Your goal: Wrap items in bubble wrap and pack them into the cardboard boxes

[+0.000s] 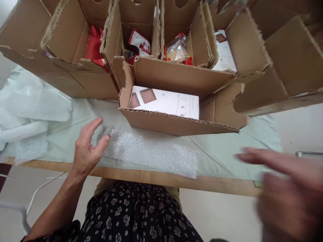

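A strip of clear bubble wrap (151,153) lies flat along the table's front edge. At its left end is my left hand (88,144), fingers and thumb apart, the thumb tip over or touching the wrap's corner. My right hand (285,181) is off to the right, blurred by motion, its fingers stretched out and thumb apart, with nothing visible in it. Behind the wrap stands an open cardboard box (156,122) with a low front wall. Inside it lies a white printed carton (166,102) with brown squares on its face.
Behind is a row of open cardboard bins holding a red packet (94,47), a white-and-red pouch (141,42), clear-and-red packets (178,50) and another white carton (224,52). Folded bubble wrap (32,97) is piled at the left. A pale green cloth (227,154) covers the table.
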### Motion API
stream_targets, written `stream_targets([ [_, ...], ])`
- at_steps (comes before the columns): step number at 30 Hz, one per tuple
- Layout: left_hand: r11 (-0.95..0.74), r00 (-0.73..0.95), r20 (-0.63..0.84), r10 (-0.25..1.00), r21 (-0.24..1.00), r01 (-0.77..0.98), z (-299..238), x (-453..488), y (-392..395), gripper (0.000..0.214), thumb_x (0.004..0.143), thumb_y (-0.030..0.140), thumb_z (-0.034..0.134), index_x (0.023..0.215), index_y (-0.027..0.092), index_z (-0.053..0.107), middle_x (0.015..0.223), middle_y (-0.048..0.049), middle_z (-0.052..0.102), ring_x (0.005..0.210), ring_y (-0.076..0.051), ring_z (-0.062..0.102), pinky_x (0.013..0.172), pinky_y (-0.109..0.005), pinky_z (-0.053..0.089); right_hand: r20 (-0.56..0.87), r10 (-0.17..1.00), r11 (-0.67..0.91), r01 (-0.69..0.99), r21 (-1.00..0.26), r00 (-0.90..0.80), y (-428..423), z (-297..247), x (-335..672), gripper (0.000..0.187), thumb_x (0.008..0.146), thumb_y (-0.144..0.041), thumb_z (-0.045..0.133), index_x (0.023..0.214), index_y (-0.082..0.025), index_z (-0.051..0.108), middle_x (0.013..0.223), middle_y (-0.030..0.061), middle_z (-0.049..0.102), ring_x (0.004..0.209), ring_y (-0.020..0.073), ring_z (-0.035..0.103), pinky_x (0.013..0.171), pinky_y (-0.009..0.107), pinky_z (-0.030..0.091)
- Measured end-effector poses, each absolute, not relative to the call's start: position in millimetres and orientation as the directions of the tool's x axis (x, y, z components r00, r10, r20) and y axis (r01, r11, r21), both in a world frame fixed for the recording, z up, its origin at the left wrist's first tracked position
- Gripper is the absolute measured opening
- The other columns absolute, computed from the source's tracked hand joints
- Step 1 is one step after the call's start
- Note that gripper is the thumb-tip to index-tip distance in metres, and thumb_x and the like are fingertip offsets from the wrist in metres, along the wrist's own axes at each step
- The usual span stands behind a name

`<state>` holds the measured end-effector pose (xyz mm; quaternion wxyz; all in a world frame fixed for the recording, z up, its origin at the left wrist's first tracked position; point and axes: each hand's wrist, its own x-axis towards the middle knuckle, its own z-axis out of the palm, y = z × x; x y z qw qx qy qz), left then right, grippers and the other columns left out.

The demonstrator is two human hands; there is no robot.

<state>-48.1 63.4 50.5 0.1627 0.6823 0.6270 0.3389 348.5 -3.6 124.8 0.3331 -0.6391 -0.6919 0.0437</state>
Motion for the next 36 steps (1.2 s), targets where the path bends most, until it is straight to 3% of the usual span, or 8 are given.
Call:
stream_targets([
  [3,-0.377,0.272,0.264,0.925,0.559,0.738,42,-25,45,0.043,0.099,0.027,0.058,0.142,0.024,0.062,0.147,-0.0116,0.064,0.144,-0.031,0.054,0.121,-0.056,0.044,0.322,0.890,0.450,0.746,-0.491,-0.324,-10,70,279,0.040,0.098,-0.018,0.057,0.135,-0.028,0.066,0.128,0.0070,0.076,0.122,0.0264,0.070,0.099,0.047,0.059],
  [7,-0.505,0.521,0.086,0.849,0.421,0.753,18,4,31,0.045,0.100,0.024,0.054,0.144,0.021,0.062,0.158,-0.0153,0.055,0.153,-0.038,0.043,0.126,-0.068,0.028,0.077,0.918,0.379,0.806,-0.455,-0.388,5,15,208,0.052,0.103,-0.025,0.048,0.155,-0.017,0.052,0.162,0.0148,0.050,0.152,0.0314,0.044,0.118,0.053,0.046],
  [14,-0.479,0.510,0.050,0.859,0.435,0.762,1,-39,27,0.049,0.104,0.039,0.050,0.152,0.025,0.055,0.166,-0.0128,0.046,0.159,-0.036,0.033,0.129,-0.064,0.023,0.138,0.983,-0.078,0.957,-0.278,0.120,-55,-12,324,0.053,0.107,-0.044,0.042,0.152,-0.019,0.054,0.159,0.0167,0.053,0.151,0.0338,0.046,0.119,0.059,0.039],
  [18,-0.374,0.316,0.201,0.927,0.481,0.793,5,-59,32,0.044,0.102,0.040,0.053,0.142,0.024,0.062,0.157,-0.0141,0.056,0.153,-0.034,0.042,0.126,-0.058,0.033,0.258,0.935,-0.155,0.937,-0.314,0.241,-60,1,355,0.048,0.107,-0.047,0.043,0.137,-0.017,0.064,0.146,0.0193,0.064,0.138,0.0344,0.058,0.112,0.057,0.045],
  [22,-0.095,0.016,0.196,0.980,0.401,0.911,3,-74,37,0.048,0.091,0.048,0.060,0.129,0.019,0.066,0.149,-0.0200,0.059,0.150,-0.045,0.042,0.121,-0.069,0.033,0.191,0.969,-0.079,0.929,-0.362,0.157,-18,-1,335,0.052,0.101,-0.050,0.051,0.142,-0.018,0.059,0.153,0.0191,0.058,0.137,0.0349,0.058,0.107,0.055,0.048],
  [28,-0.008,-0.090,0.165,0.982,0.518,0.856,10,-62,27,0.022,0.087,0.041,0.053,0.086,0.021,0.063,0.126,-0.0151,0.072,0.129,-0.037,0.061,0.110,-0.052,0.048,0.176,0.971,-0.048,0.857,-0.513,0.160,-9,1,321,0.043,0.097,-0.057,0.050,0.079,-0.021,0.067,0.119,0.0141,0.077,0.110,0.0333,0.071,0.095,0.052,0.053],
  [31,0.133,-0.177,0.011,0.984,0.614,0.778,34,-62,31,0.023,0.085,0.043,0.053,0.089,0.023,0.062,0.090,-0.0050,0.074,0.088,-0.025,0.069,0.085,-0.038,0.055,0.081,0.976,-0.093,0.727,-0.681,0.201,-41,16,305,0.035,0.096,-0.056,0.059,0.085,-0.023,0.066,0.093,0.0076,0.078,0.085,0.0247,0.074,0.079,0.039,0.058],
  [36,0.141,-0.102,-0.100,0.990,0.590,0.795,69,-81,61,0.048,0.077,0.047,0.057,0.115,0.021,0.067,0.103,-0.0056,0.075,0.089,-0.025,0.066,0.083,-0.035,0.050,0.055,0.978,-0.096,0.669,-0.737,0.201,-74,15,272,0.034,0.098,-0.053,0.062,0.110,-0.022,0.069,0.097,0.0089,0.078,0.088,0.0252,0.075,0.072,0.036,0.059],
])
